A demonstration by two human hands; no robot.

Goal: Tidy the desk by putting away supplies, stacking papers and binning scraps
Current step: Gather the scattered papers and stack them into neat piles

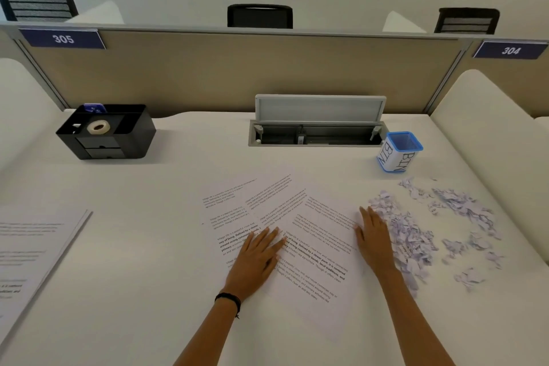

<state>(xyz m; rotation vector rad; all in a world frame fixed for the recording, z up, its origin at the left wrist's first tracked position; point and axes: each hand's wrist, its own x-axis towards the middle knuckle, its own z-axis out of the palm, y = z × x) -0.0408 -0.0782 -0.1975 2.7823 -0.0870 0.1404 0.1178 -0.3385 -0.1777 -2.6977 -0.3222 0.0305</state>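
White printed sheets lay under both hands. The left hand's fingers were straight and slightly spread, pressed flat on the overlapping pages and gripping nothing. The right hand's fingers were straight and close together, flat on the top sheet's right edge, the outer side touching the torn scraps.

The sheets lay fanned at mid-desk, long axes running away from the person. The top one's head leaned right and the others' left. A blue-rimmed bin stood beyond the scraps.
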